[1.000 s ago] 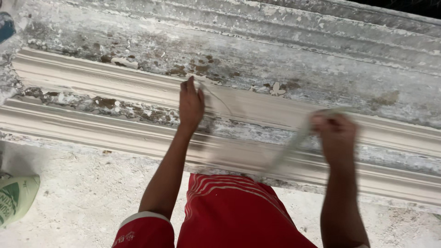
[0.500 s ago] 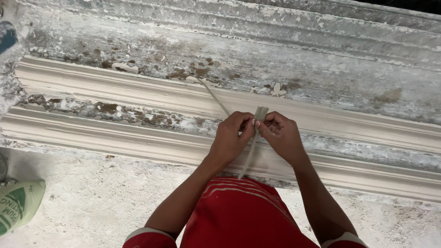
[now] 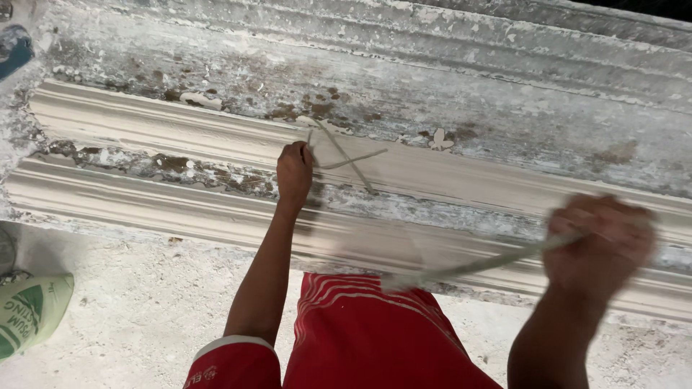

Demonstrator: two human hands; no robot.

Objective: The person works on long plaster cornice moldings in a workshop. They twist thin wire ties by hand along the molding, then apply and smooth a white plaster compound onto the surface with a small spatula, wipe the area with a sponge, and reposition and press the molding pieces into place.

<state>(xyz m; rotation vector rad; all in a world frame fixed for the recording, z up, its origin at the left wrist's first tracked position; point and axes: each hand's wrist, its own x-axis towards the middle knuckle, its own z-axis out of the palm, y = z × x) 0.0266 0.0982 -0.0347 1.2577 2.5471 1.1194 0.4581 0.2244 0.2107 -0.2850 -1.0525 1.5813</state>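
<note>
Change: since half a second ago, when both hands were held together at mid-frame over the fibre strands, they have been drawn well apart again.
Left fingers: the left hand (image 3: 294, 175) is pinched shut on the crossed ends of the fibre strands (image 3: 344, 160), which are pressed onto the moulding (image 3: 144, 126) at centre frame.
Right fingers: the right hand (image 3: 600, 241), at the right of the frame, is clenched around a long fibre strip (image 3: 476, 268) that is stretched leftward toward lower centre.
Meaning: by this judgement, a length of fibre is being pulled out and laid along the cast.
Surroundings: the plaster-caked bench (image 3: 461, 79) is seen across the top; a dusty floor (image 3: 130, 310) lies below; a green-and-white sack (image 3: 29, 310) sits at lower left; red shorts (image 3: 360, 338) fill the bottom centre.
Hard to make out: the right hand and its strip are blurred by motion, so the exact grip cannot be resolved; a blue object at upper left is cut off by the edge.
</note>
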